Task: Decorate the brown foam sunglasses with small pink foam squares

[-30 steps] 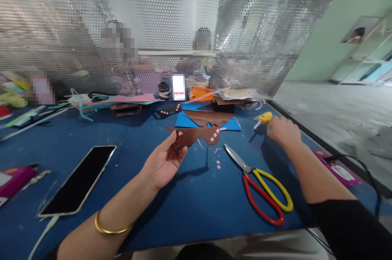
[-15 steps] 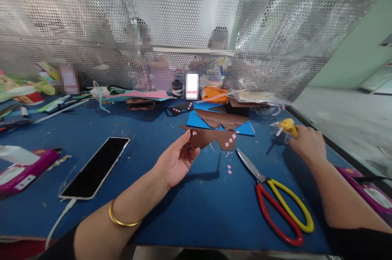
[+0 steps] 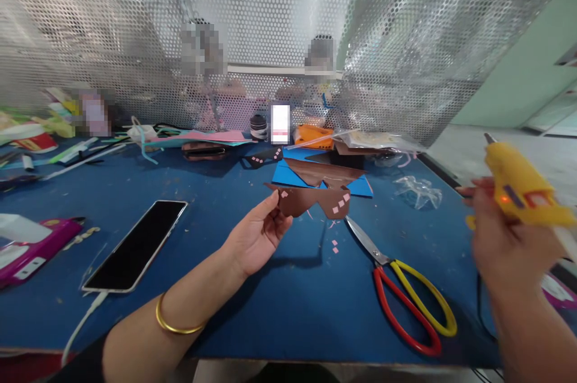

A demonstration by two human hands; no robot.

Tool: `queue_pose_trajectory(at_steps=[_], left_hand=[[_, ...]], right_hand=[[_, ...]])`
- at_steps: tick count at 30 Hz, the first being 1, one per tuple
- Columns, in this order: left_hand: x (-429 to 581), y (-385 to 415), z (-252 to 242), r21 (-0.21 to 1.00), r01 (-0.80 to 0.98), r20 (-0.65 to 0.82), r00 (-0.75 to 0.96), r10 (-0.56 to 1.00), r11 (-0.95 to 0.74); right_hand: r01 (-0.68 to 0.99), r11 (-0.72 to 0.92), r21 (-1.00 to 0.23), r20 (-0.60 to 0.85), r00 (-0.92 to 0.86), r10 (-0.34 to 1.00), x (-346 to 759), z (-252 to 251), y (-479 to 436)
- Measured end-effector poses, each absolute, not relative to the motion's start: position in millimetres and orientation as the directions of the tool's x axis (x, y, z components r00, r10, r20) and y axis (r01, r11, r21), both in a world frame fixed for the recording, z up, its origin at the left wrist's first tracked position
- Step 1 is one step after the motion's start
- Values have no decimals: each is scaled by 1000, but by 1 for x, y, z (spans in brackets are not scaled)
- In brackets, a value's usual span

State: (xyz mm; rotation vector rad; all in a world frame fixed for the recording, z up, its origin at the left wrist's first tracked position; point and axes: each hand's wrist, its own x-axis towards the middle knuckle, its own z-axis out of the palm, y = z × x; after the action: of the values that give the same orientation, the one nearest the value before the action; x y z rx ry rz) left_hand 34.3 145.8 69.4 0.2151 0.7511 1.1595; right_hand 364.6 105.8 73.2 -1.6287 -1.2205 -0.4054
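Note:
My left hand (image 3: 258,242) pinches a pair of brown paper glasses (image 3: 309,201) by one end, above the middle of the table. Small pink squares are stuck on both sides of their front. At the right, my right hand (image 3: 507,251) is wrapped round a yellow hot glue gun (image 3: 523,181), raised with its nozzle pointing up and away; an orange light glows on its side. Two loose pink squares (image 3: 335,246) lie below the glasses. Scissors (image 3: 381,258) with one red and one yellow handle rest between my hands, blades apart from either hand.
Behind the glasses are blue card (image 3: 288,174), more brown paper (image 3: 324,172) and black paper glasses (image 3: 264,158). A charging phone (image 3: 137,245) and a purple device (image 3: 40,251) lie left. Crumpled clear plastic (image 3: 419,192) sits right. A perforated metal screen (image 3: 270,16) stands behind.
My right hand has lifted the glue gun up and brought it nearer and to the right, uncovering the clear plastic. The left hand and the brown glasses stay nearly in place.

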Motion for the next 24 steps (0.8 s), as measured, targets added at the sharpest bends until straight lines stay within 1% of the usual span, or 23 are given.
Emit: queue_pose_trajectory(at_steps=[1, 2, 3, 5, 6, 7, 9, 11, 15, 20, 24], left_hand=[[35, 146, 70, 521, -748, -423, 192, 885, 411], [35, 145, 70, 522, -747, -422, 193, 886, 411], [36, 145, 71, 524, -745, -421, 194, 886, 412], [37, 144, 72, 529, -740, -425, 192, 885, 415], [37, 143, 72, 533, -737, -429, 189, 883, 417], [38, 142, 72, 536, -734, -432, 186, 882, 418], [40, 141, 73, 538, -730, -440, 184, 879, 422], [41, 139, 73, 532, -728, -448, 191, 873, 432], [42, 136, 72, 510, -736, -449, 215, 867, 446], [41, 135, 74, 501, -736, -439, 237, 867, 455], [42, 135, 74, 501, -740, -445, 224, 867, 449]], right_hand=[[790, 111, -603, 707, 465, 533, 350, 74, 91], [766, 125, -631, 657, 441, 612, 335, 73, 76], [777, 134, -615, 620, 372, 691, 320, 71, 62], [786, 247, -566, 642, 233, 730, 290, 66, 38], [800, 297, -522, 638, 135, 758, 276, 62, 31], [783, 321, -532, 616, 98, 782, 264, 59, 26], [755, 409, -512, 606, -20, 795, 242, 52, 24], [725, 475, -499, 625, -78, 776, 225, 49, 29], [675, 495, -547, 625, -65, 778, 209, 47, 42], [727, 459, -511, 596, -85, 799, 208, 47, 45], [737, 448, -506, 585, -88, 806, 208, 46, 45]])
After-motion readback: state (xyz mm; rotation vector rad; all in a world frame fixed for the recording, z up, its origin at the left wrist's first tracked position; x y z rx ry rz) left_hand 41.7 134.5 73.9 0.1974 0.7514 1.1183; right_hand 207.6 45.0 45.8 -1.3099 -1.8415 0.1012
